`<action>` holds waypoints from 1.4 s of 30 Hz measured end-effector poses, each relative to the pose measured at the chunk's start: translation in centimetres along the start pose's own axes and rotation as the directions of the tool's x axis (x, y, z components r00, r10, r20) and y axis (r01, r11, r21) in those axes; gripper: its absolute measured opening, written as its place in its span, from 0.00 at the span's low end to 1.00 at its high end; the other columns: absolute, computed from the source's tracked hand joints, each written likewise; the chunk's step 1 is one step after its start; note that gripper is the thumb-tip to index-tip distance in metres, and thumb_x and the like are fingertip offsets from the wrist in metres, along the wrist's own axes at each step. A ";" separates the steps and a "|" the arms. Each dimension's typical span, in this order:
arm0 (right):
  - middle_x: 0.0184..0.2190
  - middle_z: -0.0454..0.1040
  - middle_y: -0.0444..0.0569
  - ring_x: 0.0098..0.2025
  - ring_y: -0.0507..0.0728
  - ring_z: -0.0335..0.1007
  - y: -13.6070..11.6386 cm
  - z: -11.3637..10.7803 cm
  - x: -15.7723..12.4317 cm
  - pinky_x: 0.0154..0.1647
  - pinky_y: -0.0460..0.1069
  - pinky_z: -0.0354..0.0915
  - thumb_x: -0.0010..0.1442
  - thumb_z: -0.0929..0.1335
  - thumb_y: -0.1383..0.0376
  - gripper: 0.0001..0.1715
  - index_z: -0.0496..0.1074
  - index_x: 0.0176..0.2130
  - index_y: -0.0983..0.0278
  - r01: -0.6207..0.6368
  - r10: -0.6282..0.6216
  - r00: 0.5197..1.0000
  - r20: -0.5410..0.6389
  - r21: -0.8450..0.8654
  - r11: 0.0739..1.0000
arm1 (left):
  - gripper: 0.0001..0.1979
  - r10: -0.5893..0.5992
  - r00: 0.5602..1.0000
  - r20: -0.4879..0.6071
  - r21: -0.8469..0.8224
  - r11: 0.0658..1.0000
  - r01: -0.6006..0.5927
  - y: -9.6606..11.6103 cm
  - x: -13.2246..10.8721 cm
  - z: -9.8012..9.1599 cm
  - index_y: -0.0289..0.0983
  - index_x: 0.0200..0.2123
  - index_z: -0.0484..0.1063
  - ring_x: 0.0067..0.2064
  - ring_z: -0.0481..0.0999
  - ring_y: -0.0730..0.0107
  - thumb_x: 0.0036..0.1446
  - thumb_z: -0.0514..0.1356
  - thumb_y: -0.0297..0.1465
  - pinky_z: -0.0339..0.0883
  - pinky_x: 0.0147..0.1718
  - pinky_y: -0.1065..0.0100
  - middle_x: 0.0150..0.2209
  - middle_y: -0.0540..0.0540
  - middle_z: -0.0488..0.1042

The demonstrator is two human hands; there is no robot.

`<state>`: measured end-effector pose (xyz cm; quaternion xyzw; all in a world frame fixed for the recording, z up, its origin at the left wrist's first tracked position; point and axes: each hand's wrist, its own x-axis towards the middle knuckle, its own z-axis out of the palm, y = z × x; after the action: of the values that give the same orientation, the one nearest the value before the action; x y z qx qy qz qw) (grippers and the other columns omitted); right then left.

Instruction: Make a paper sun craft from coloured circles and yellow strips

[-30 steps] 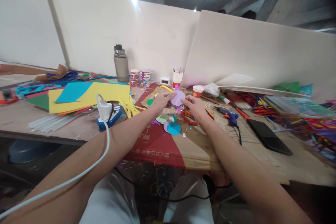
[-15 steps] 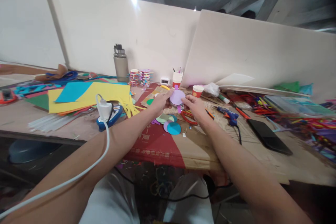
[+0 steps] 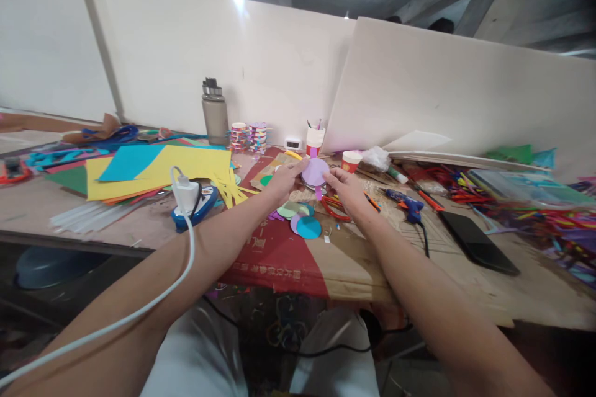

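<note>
The left hand (image 3: 287,182) and the right hand (image 3: 345,187) have their fingers closed on opposite edges of a round, lilac paper disc (image 3: 315,172), which sits between the two sets of fingertips with purple strips jutting out at its far and near sides. Just nearer the body than the fingers lies a flat, round, blue paper disc (image 3: 309,227), while orange-red looped handles (image 3: 335,208) rest close beside the right fingers and a red-and-white paper cup (image 3: 315,137) holding pens stands beyond them.
</note>
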<state>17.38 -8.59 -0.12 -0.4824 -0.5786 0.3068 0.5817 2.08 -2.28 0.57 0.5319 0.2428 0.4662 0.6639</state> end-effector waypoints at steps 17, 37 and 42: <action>0.24 0.67 0.41 0.24 0.50 0.59 0.1 0.0 0.3 0.25 0.47 0.59 0.50 0.68 0.54 0.15 0.69 0.34 0.61 -0.003 0.000 0.998 -0.068 -0.044 0.999 | 0.22 0.170 0.974 0.146 0.068 0.981 -0.182 -0.7 0.7 -0.5 0.36 0.42 0.79 0.35 0.73 0.70 0.46 0.68 0.44 0.66 0.37 0.68 0.35 0.46 0.78; 0.24 0.66 0.41 0.24 0.50 0.59 0.3 0.0 0.3 0.25 0.47 0.58 0.50 0.68 0.51 0.17 0.69 0.34 0.61 -0.002 -0.001 0.998 -0.063 -0.055 0.998 | 0.21 0.148 0.986 0.077 0.128 0.979 -0.157 -0.3 0.3 -0.4 0.35 0.39 0.79 0.32 0.70 0.73 0.45 0.68 0.43 0.61 0.30 0.72 0.34 0.46 0.77; 0.22 0.66 0.40 0.24 0.50 0.59 0.0 0.0 0.2 0.25 0.47 0.57 0.52 0.67 0.54 0.14 0.69 0.34 0.61 0.021 -0.026 0.997 -0.069 -0.078 0.997 | 0.21 0.167 0.981 0.093 0.140 0.974 -0.179 0.0 -0.1 0.0 0.33 0.39 0.78 0.33 0.70 0.73 0.45 0.68 0.43 0.62 0.32 0.72 0.35 0.46 0.77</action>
<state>17.45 -8.43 -0.10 -0.5081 -0.5751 0.2604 0.5859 2.02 -2.36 0.55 0.6171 0.2022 0.4811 0.5889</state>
